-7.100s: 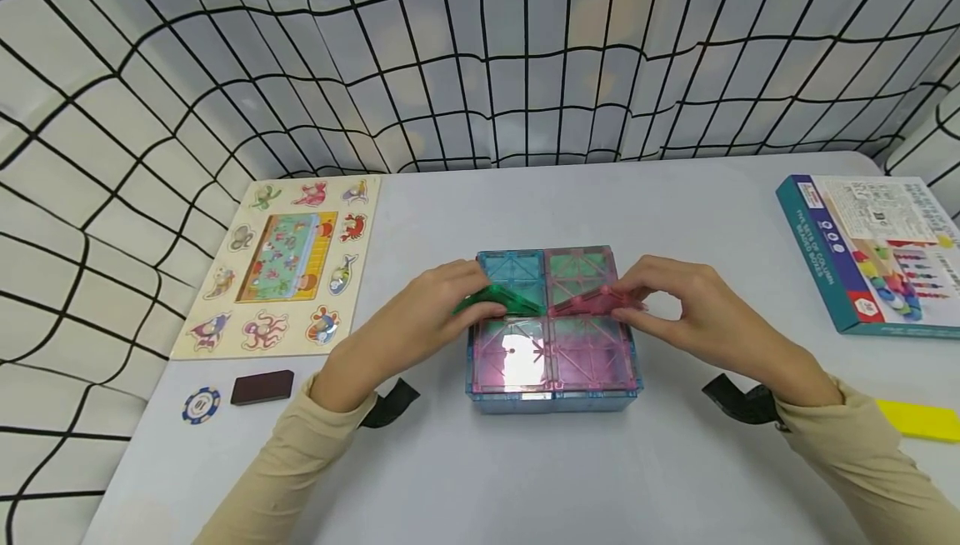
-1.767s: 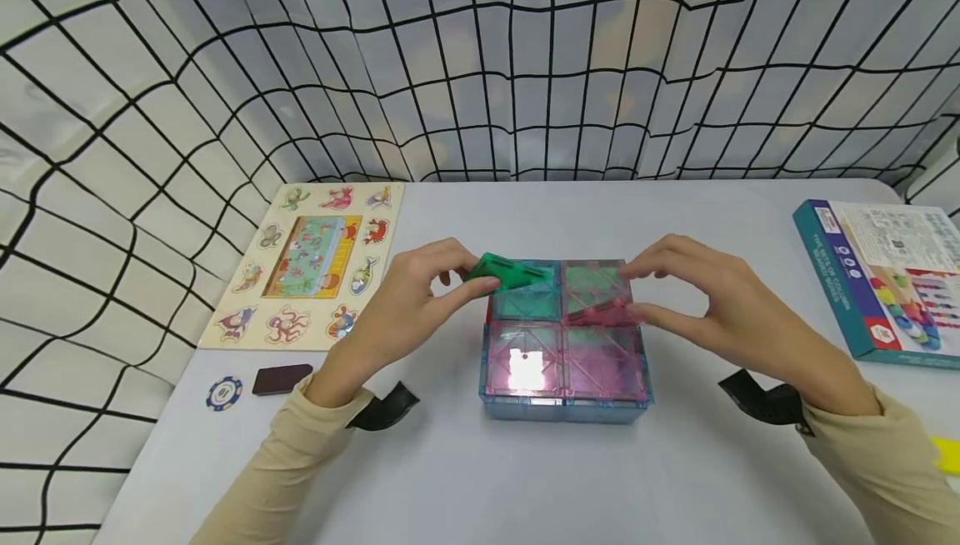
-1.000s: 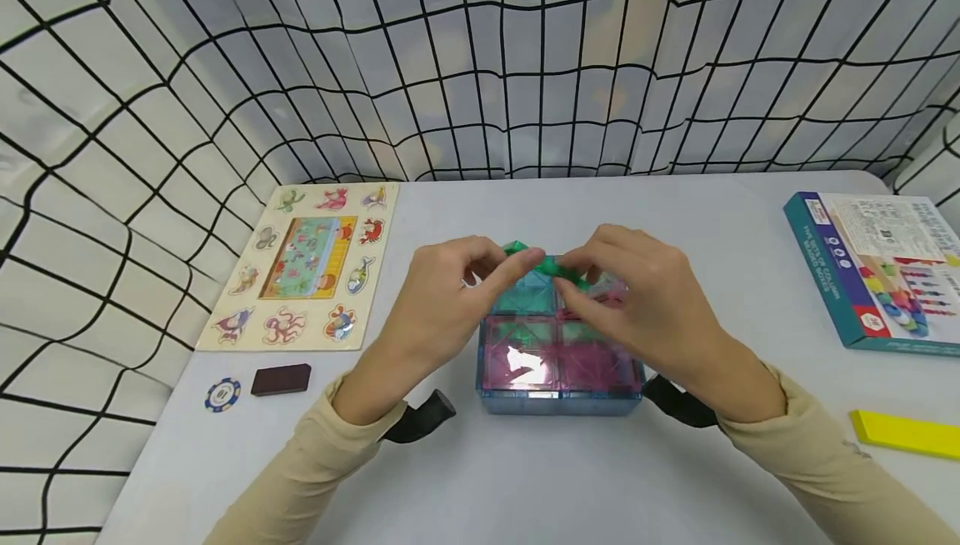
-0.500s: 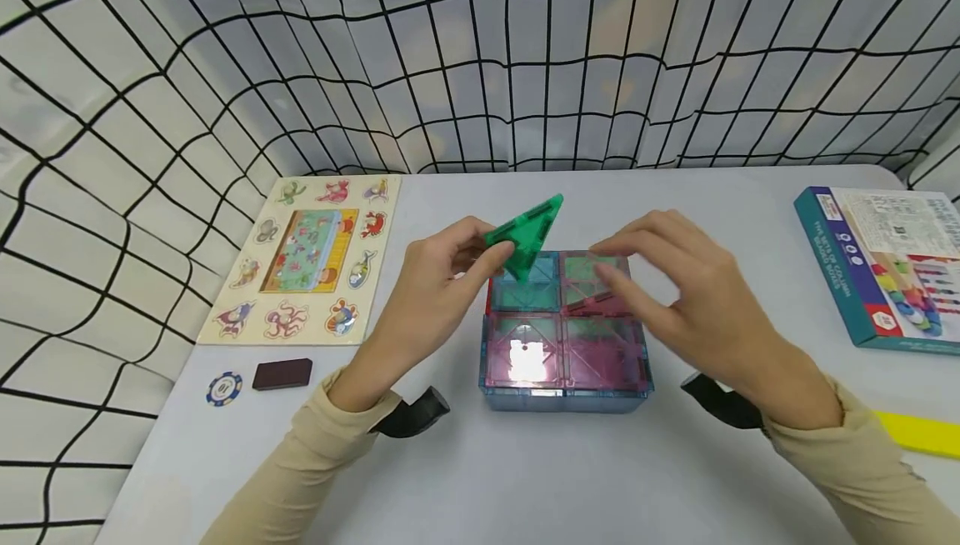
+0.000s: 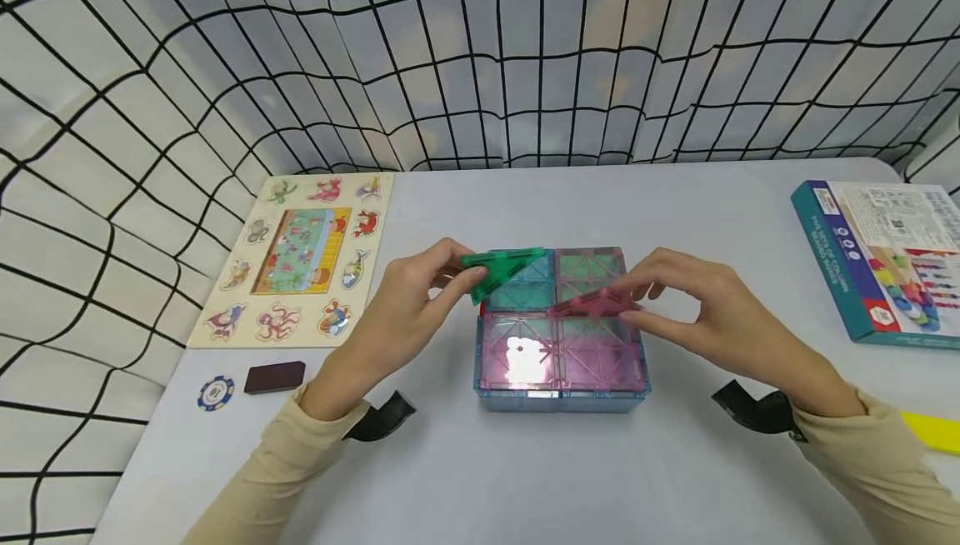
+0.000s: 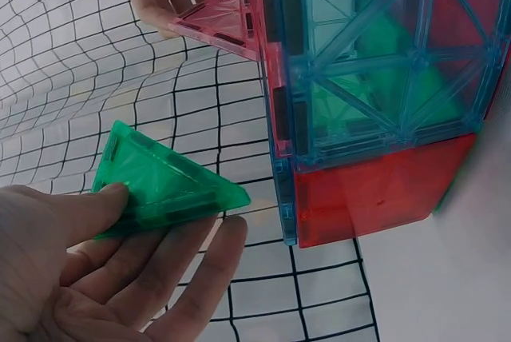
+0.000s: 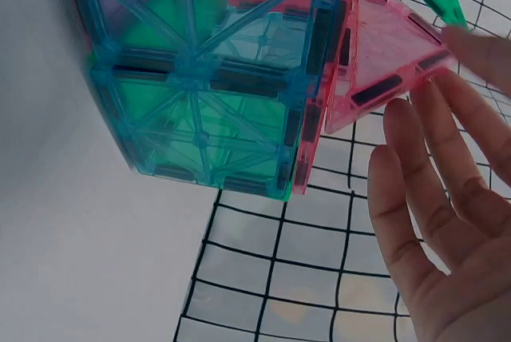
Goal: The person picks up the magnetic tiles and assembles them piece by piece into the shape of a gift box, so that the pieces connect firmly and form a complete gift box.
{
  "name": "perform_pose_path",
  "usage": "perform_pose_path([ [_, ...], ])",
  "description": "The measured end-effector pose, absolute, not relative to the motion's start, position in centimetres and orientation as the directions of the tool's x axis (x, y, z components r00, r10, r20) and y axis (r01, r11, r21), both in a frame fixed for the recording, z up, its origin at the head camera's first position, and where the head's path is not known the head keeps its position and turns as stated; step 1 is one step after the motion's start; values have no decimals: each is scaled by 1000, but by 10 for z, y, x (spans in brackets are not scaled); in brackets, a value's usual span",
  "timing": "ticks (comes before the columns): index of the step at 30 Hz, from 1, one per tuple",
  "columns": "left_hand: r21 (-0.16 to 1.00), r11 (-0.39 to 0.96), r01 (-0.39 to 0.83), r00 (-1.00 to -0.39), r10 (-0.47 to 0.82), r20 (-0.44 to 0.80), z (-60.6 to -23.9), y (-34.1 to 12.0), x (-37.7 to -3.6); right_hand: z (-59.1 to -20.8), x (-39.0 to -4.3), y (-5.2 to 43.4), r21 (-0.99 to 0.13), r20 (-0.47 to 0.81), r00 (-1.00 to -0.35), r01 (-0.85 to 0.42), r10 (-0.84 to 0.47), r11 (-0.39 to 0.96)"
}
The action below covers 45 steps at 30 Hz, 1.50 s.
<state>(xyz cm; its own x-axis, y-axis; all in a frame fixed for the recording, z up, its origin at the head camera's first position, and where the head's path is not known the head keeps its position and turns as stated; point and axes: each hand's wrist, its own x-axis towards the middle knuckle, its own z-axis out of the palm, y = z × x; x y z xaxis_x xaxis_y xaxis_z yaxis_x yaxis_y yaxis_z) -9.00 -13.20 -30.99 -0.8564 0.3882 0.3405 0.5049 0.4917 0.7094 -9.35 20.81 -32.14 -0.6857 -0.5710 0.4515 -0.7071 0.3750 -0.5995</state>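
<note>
A low box built of translucent magnetic tiles [image 5: 562, 353] stands mid-table, with pink and teal squares on top and blue sides. My left hand [image 5: 408, 303] pinches a green triangular magnetic tile [image 6: 156, 182] between thumb and fingers, at the box's upper left corner. On the right, my right hand [image 5: 697, 303] has thumb and fingertips on the outer corner of a pink triangular magnetic tile [image 7: 387, 58]. That pink triangle stands up from the top of the box, one edge against it. In the left wrist view a red tile [image 6: 383, 190] forms part of the box's side.
A wooden sea-animal puzzle board [image 5: 288, 257] lies at the back left. Before it are a dark rectangular block [image 5: 274, 377] and a blue-and-white poker chip [image 5: 216, 393]. A boxed game [image 5: 885, 262] and a yellow block [image 5: 930, 432] sit to the right. Black netting [image 5: 525, 62] rises behind the table.
My left hand has brought the green triangle down and left, after both hands met on it a second ago. My right hand has moved back to the pink triangle, now standing higher.
</note>
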Motion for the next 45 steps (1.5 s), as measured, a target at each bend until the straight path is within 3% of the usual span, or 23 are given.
perform_pose_path([
  [11,696,486,529,-843,392,367,-310,-129,-90,-327,-96,205,-582,465,-688,-712,-557,393],
  [27,526,506,683,-720,588,369,-316,-132,-89,-327,-95,210,-518,424,-687,-719,-590,464],
  [45,559,477,678,-715,603,353,-321,-128,-98,-322,-90,216,-524,399,-737,-672,-546,523],
])
